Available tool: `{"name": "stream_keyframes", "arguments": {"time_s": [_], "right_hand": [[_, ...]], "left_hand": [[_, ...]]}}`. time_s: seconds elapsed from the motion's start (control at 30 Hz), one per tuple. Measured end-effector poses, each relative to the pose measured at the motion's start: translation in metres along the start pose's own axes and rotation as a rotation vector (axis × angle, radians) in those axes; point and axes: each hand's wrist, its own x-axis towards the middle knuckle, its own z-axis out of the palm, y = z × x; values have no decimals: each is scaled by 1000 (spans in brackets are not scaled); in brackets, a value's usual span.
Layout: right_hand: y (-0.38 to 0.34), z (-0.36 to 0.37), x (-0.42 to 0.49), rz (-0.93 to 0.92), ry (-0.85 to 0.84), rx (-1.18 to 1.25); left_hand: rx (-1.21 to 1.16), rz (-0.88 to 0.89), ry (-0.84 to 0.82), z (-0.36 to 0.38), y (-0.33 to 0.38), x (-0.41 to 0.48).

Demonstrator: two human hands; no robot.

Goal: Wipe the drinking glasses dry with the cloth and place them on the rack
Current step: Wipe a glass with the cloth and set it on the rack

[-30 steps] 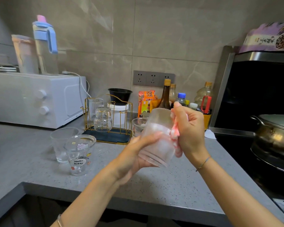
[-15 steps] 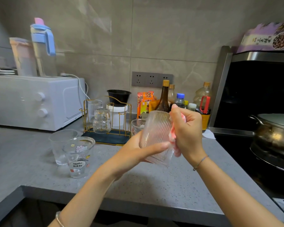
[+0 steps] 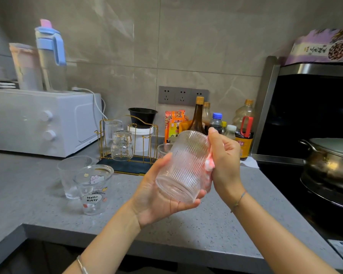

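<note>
Step in hand: drying, judged mid-wipe. Ribbed glass (image 3: 183, 167) tilted, cupped from below in left hand (image 3: 156, 196), fingers closed round its base. Right hand (image 3: 224, 161) clamped on cloth (image 3: 208, 165), pressing it to the glass's right side. Next: turn glass, then carry to rack (image 3: 127, 143) beyond left hand.

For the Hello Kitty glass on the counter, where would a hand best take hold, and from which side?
Probably around the upper wall of the Hello Kitty glass, coming from the front right. It stands upright, mouth up, widening toward the rim, and a plain glass stands close behind on its left, so that side is crowded.
</note>
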Motion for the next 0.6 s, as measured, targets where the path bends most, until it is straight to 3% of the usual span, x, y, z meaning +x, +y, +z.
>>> {"name": "stream_keyframes", "arguments": {"time_s": [0.1,0.23,0.3,0.43,0.6], "right_hand": [[-3,-1,1,-87,0,-96],[-1,1,3,-143,9,-173],[2,1,4,-134,20,-168],[3,0,-2,-121,-38,-153],[3,-1,-5,-71,-30,-21]], "left_hand": [[281,59,118,2,6,1],[846,163,230,10,8,2],[903,198,278,11,7,3],[712,185,230,2,3,1],[90,-18,-3,-2,-3,1]]}}
